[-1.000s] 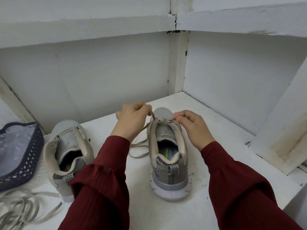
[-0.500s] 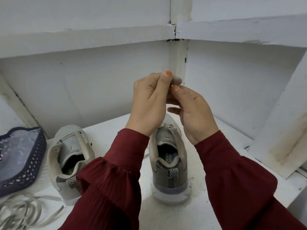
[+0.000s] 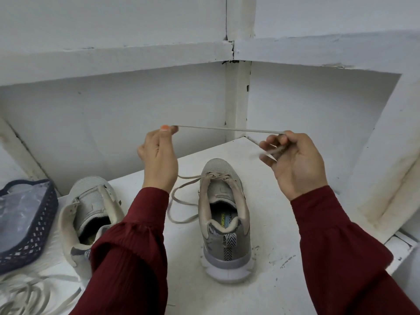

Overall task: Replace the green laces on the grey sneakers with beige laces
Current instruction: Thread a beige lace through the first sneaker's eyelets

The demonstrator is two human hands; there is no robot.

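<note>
— What is seen around the laced sneaker (image 3: 223,214)?
— A dark basket (image 3: 29,226) and a second sneaker (image 3: 91,210) are set to its left, with loose laces (image 3: 27,292) piled far left.
— And the hands?
— Above its toe a beige lace (image 3: 227,129) is held taut. It is pinched by the left hand (image 3: 159,160) and gripped in the curled fingers of the right hand (image 3: 295,164).

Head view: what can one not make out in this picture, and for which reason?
All in the head view:
- Lace end in the right hand: smeared by motion blur.
- Left sneaker heel: hidden by the left sleeve.
- Loose laces and basket: cut off by the left edge.
</note>
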